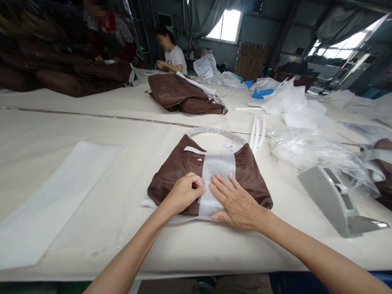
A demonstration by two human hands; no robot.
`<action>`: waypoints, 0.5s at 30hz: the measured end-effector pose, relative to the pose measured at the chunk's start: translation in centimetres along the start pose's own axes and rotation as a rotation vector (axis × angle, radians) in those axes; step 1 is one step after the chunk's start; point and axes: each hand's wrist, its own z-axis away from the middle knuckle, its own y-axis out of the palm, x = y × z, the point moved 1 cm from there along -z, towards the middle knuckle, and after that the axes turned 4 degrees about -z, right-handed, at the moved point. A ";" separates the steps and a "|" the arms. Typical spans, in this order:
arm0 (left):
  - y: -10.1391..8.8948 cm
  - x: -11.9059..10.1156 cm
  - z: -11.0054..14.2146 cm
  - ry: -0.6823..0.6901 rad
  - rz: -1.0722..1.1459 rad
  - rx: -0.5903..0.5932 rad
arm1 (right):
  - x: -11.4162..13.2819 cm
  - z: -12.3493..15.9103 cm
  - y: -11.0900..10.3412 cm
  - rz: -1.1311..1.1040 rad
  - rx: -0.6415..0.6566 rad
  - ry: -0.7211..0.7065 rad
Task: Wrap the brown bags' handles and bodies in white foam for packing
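A brown leather handbag (251, 175) lies flat on the cream table (92, 163) in front of me, its handle (217, 131) wrapped in white. A strip of white wrapping paper (218, 167) runs across the bag's middle. My left hand (183, 192) is curled in a pinch at the strip's left edge. My right hand (237, 200) lies flat with fingers spread on the strip, pressing it against the bag.
A large white sheet (55, 196) lies at the left. A grey tape dispenser (337, 200) and crumpled clear plastic (312, 147) sit at the right. More brown bags (183, 96) lie farther back, where two other people sit.
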 end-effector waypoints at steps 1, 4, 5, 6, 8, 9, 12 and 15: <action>-0.4 -0.5 0.4 0.034 -0.049 -0.051 | -0.2 -0.1 -0.1 -0.008 0.007 0.001; -0.1 -1.4 2.1 0.248 -0.297 -0.213 | -0.2 -0.2 -0.5 -0.026 0.015 0.002; 0.4 -1.3 2.6 0.337 -0.395 -0.208 | -0.2 -0.2 -0.5 -0.030 0.013 0.000; 1.1 -0.8 3.0 0.412 -0.495 -0.183 | -0.1 -0.2 -0.5 -0.033 0.011 -0.003; 2.5 0.7 3.2 0.480 -0.666 -0.131 | 0.1 -0.3 -0.5 -0.032 0.010 -0.005; 3.0 1.6 3.0 0.475 -0.729 -0.114 | 0.1 -0.4 -0.6 -0.029 0.016 -0.006; 3.2 3.2 2.3 0.451 -0.833 -0.067 | 0.1 -0.8 -1.4 -0.025 0.064 0.004; 2.6 3.4 2.5 0.536 -0.854 -0.105 | 0.9 -0.6 -3.0 -0.040 0.071 0.075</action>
